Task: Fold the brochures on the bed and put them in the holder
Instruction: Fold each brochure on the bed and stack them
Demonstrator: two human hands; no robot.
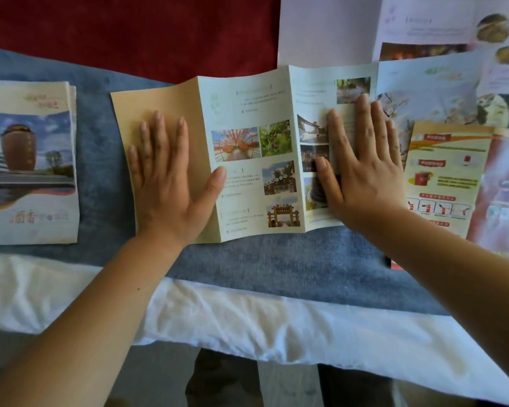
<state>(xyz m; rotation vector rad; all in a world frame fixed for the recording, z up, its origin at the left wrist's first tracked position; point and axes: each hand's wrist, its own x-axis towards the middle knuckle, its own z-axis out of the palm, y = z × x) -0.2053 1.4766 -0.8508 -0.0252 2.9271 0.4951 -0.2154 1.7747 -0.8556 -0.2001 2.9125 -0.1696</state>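
A three-panel brochure (247, 148) lies spread on the blue runner, with a plain tan panel at its left and photo panels in the middle and at the right. My left hand (165, 177) rests flat, fingers apart, on the tan panel. My right hand (362, 168) presses flat on the right photo panel. Neither hand grips anything. A stack of folded brochures (30, 163) with a tower picture on top lies at the far left. Unfolded brochures (450, 177) lie overlapping at the right. No holder is in view.
The blue runner (276, 265) crosses a white bed sheet (232, 327). A red cloth (130, 27) lies behind the runner. More open sheets (423, 27) are at the top right. The bed's near edge and the floor show at the bottom.
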